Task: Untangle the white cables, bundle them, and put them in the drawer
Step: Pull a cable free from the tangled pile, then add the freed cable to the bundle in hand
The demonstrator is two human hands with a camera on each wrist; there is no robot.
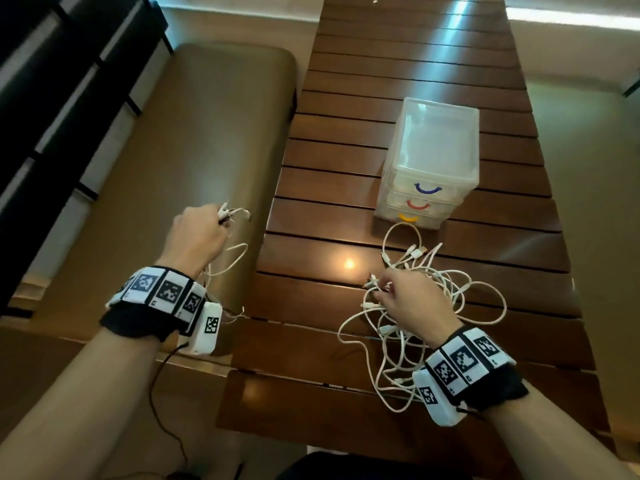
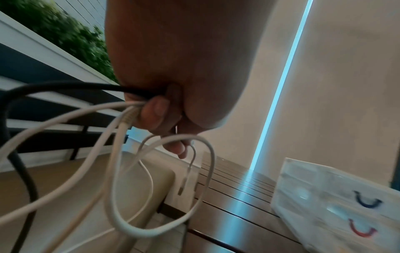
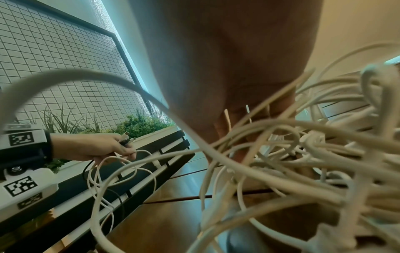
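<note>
A tangle of white cables lies on the slatted wooden table in front of a small translucent drawer unit whose three drawers are closed. My right hand sits on the tangle's left side and pinches cable ends; in the right wrist view the cables crowd around its fingers. My left hand is held off the table's left edge, gripping a few white cable ends with loops hanging below. Its fingers clamp white cables and a black cable.
A tan padded bench runs along the table's left side. Dark shelving stands beyond it. The drawer unit has blue, red and yellow handles. A planter with greenery lines the wall.
</note>
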